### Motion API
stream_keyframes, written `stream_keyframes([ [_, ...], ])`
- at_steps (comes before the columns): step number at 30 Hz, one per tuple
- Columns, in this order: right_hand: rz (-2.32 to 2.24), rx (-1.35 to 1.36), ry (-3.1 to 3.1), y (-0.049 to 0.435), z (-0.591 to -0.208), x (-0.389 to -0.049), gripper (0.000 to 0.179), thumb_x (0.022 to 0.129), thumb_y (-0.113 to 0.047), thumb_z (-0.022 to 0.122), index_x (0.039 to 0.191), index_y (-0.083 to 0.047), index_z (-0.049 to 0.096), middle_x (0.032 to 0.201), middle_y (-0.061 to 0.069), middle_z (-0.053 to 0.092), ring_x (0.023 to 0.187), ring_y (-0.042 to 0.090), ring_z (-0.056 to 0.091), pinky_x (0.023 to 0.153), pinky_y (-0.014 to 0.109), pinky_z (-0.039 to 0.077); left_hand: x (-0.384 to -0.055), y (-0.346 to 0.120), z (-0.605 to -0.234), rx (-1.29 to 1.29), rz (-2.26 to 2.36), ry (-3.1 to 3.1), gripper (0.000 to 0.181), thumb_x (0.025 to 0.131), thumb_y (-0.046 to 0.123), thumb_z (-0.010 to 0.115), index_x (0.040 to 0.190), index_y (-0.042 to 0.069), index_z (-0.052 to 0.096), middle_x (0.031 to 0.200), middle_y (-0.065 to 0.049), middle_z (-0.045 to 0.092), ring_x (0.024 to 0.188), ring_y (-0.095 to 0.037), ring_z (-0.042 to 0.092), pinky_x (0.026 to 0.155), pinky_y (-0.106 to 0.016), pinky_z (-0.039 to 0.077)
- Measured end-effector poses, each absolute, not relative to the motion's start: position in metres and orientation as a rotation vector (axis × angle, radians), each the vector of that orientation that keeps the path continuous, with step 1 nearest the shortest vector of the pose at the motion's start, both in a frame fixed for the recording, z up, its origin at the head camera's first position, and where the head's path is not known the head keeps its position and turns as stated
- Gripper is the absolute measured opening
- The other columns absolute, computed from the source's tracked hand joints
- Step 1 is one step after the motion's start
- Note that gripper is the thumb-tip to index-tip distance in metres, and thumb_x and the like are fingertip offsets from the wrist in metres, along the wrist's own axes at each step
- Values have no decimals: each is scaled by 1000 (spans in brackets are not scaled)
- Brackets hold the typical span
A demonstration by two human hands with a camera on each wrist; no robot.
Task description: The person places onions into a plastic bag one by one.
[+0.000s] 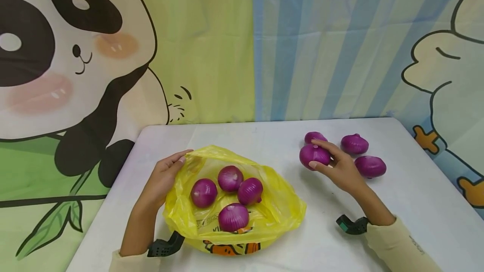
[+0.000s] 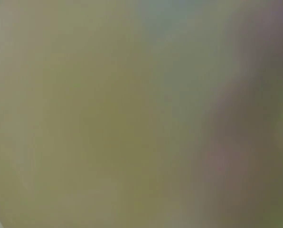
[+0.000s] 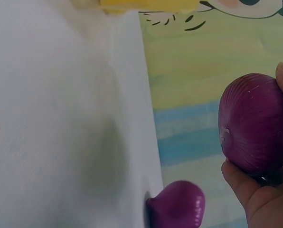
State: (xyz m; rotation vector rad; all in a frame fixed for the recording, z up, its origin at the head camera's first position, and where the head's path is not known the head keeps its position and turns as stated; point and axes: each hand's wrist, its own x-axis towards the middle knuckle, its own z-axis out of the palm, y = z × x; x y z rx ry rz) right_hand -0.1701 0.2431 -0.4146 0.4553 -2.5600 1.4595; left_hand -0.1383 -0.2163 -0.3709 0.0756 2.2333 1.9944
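My left hand [image 1: 165, 177] pinches the left rim of a yellow plastic bag [image 1: 277, 205], its mouth spread wide on the table. Several purple onions lie inside the bag, among them one onion [image 1: 233, 217] nearest its front. Over the right part of the table, my right hand [image 1: 342, 169] grips a purple onion [image 3: 255, 123] between thumb and fingers, lifted off the surface. Behind and beside that hand sit more onions: one at the back [image 1: 313, 136], another onion [image 1: 354, 144] to its right, and a third onion [image 1: 370, 166] close to the wrist. The left wrist view is a yellowish blur.
A white table [image 1: 264, 137] carries everything. Behind it hangs a printed curtain [image 1: 211, 53] with a panda and blue stripes. Each wrist wears a black camera mount, one [image 1: 166, 244] near the bag's front edge.
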Motion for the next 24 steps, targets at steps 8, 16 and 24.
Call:
stream_keyframes([
  [8, 1548, 556, -2504, 227, -394, -171, 60, 86, -14, 76, 142, -15, 51, 143, 16, 45, 117, 40, 53, 82, 31, 54, -139, -216, -372, 65, 1991, 2233, 46, 106, 27, 41, 144, 0, 43, 139, -18, 48, 115, -25, 59, 90, -33, 51],
  [16, 1636, 754, -2402, 207, -377, -174, 59, 84, -5, 76, 139, -11, 54, 137, 6, 50, 114, 30, 55, 86, 26, 53, -139, -216, -372, 67, 1990, 2225, 46, 106, 27, 41, 144, 1, 43, 139, -18, 48, 116, -26, 59, 90, -33, 51],
  [24, 1623, 886, -2357, 195, -361, -182, 60, 83, -1, 76, 138, -12, 54, 141, 5, 49, 117, 26, 54, 86, 26, 53, -139, -217, -374, 85, 1995, 2226, 47, 106, 28, 42, 144, 0, 43, 140, -18, 48, 118, -26, 58, 91, -33, 51],
])
